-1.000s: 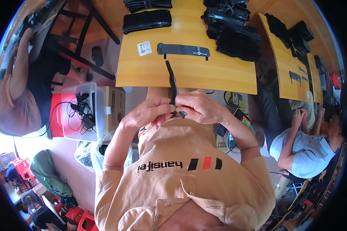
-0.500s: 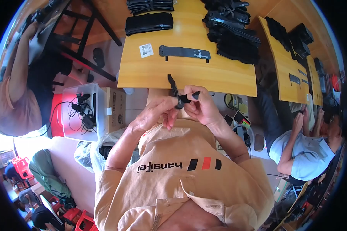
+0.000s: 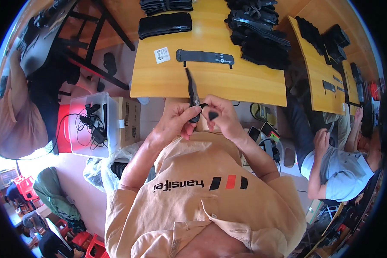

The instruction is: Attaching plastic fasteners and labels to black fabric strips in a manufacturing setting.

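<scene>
My left hand point(image 3: 176, 119) is closed around a black strap point(image 3: 192, 88), just in front of the table's near edge. The strap's long part stands up past the thumb and overlaps the tabletop in view. A short loop of it crosses toward my right hand point(image 3: 224, 116), whose thumb and fingers pinch the dark tail end. Some of the right fingertips are hidden behind the hand. Beyond both hands, a flat grey-black band point(image 3: 204, 56) lies crosswise on the table, with two small black tabs at its lower edge. A white printed label point(image 3: 162, 55) is left of it.
The wooden table point(image 3: 245, 88) carries folded black bands point(image 3: 165, 26) at back left and a tall black pile point(image 3: 262, 43) at back right. A clear plastic bin point(image 3: 112, 124) of cables and a cardboard box point(image 3: 128, 120) stand left. Co-workers sit on both sides.
The strap's long part has risen and now reaches farther over the table. My right hand has turned, bringing the tail end lower and closer to the left hand.
</scene>
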A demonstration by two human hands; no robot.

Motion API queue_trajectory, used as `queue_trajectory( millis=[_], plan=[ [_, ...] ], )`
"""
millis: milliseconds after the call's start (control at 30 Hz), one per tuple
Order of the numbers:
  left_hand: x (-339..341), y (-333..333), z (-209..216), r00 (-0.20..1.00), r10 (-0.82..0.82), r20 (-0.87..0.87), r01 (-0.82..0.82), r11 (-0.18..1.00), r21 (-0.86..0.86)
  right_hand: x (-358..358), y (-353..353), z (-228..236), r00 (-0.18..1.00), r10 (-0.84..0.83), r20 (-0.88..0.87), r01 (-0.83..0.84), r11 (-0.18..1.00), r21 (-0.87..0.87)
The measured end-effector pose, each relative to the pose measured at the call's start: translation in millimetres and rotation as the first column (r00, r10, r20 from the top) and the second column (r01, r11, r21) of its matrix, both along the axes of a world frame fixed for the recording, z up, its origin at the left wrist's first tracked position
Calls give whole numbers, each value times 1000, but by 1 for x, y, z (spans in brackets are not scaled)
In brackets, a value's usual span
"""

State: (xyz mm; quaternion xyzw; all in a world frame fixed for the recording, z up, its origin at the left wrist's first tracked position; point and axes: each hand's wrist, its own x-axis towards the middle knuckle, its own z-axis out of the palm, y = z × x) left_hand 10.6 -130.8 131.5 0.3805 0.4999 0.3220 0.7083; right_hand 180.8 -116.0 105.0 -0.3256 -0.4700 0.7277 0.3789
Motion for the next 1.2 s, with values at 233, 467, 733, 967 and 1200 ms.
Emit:
queue_trajectory(
  millis=[233, 467, 733, 967, 1200],
  plan=[
    [-5, -2, 0, 993, -101, 54, 101, 995, -4, 3, -1, 3, 976, -71, 207, -13, 926, 377],
    [-16, -10, 5, 948, -232, 217, 241, 970, -15, 35, 5, 20, 988, -147, 36, 151, 978, -144],
    [-80, -39, -6, 884, -459, 84, 455, 888, 65, 189, 69, 28, 660, -747, 81, 743, 664, 76],
    [-144, -67, -10, 997, -17, 71, 12, 997, 83, 297, 47, 87, 440, -884, 156, 868, 464, 177],
    [-94, 17, -71, 940, 341, -7, -337, 932, 133, 220, 15, 100, 649, -551, 525, 377, 832, 407]
  ],
)
